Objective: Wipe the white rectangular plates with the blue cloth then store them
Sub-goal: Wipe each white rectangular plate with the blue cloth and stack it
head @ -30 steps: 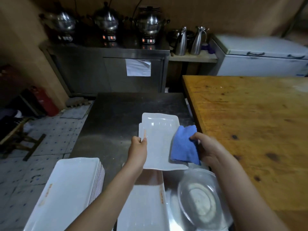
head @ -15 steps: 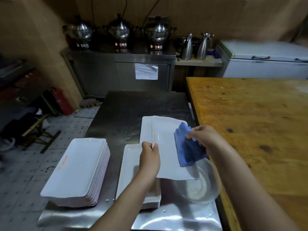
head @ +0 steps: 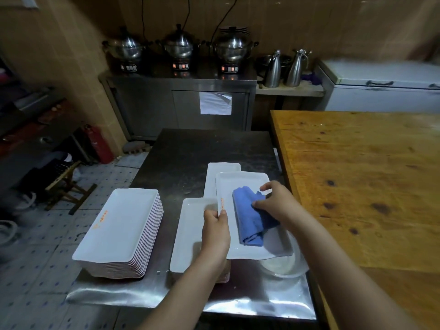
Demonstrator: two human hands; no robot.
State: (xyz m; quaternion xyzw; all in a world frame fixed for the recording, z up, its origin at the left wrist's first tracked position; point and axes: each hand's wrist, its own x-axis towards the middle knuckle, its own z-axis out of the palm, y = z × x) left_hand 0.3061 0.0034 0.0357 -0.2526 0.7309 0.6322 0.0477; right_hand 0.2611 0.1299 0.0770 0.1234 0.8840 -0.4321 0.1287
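White and rectangular, a plate is held above the steel surface, its left edge pinched by the left hand, while the blue cloth is pressed onto its face by the fingers of the right hand. A second plate is seen behind it at 12 o'clock. A short stack lies underneath at 8 o'clock, a taller stack at 9 o'clock, and a clear bowl at 5 o'clock
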